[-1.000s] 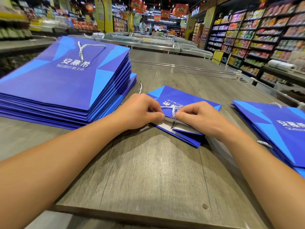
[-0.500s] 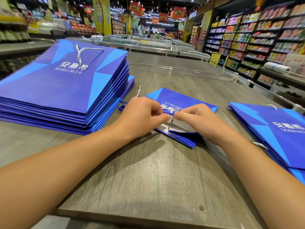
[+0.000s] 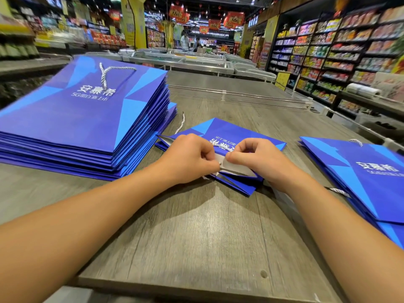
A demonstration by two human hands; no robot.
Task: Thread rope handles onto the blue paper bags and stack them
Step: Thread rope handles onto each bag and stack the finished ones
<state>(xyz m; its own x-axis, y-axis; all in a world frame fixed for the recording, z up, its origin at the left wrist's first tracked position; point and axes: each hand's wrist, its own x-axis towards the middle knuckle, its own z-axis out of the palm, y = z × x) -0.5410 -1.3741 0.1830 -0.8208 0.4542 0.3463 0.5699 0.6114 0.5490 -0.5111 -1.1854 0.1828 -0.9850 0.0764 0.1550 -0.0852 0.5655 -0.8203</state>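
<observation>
A flat blue bag (image 3: 238, 133) is laid on the tabletop (image 3: 196, 232) right under both hands, its white inner rim pinched by the left hand (image 3: 192, 158) and the right hand (image 3: 255, 158), rope handle (image 3: 220, 145) between them

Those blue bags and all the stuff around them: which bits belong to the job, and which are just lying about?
Part of the job:
- middle bag, gripped by left hand and right hand
- white rope
- tall stack
- right pile

Just there:
- snack shelves
- plastic-bag roll
- red banners
</observation>
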